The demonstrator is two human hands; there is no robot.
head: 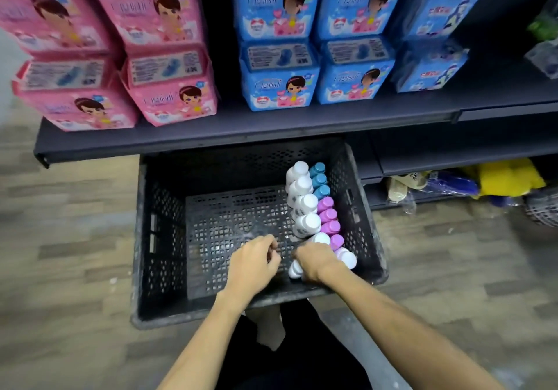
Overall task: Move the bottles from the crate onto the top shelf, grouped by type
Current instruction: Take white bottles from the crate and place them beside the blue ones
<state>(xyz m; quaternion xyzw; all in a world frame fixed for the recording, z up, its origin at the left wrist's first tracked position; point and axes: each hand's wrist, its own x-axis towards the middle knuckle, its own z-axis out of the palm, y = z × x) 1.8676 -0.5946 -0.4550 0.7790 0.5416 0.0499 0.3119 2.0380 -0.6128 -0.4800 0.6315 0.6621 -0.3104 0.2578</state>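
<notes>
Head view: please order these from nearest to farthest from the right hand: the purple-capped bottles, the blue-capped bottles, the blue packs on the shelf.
1. purple-capped bottles, just beyond the right hand, crate's right side
2. blue-capped bottles, crate's far right corner
3. blue packs, on the shelf above

One head-worn view looks steeply down, close over the crate (157,238), facing the shelf (211,135).

Both hands down in the black crate (157,238): right hand (315,261) wrapped round a white bottle (295,269), left hand (253,264) curled, holding nothing.
</notes>
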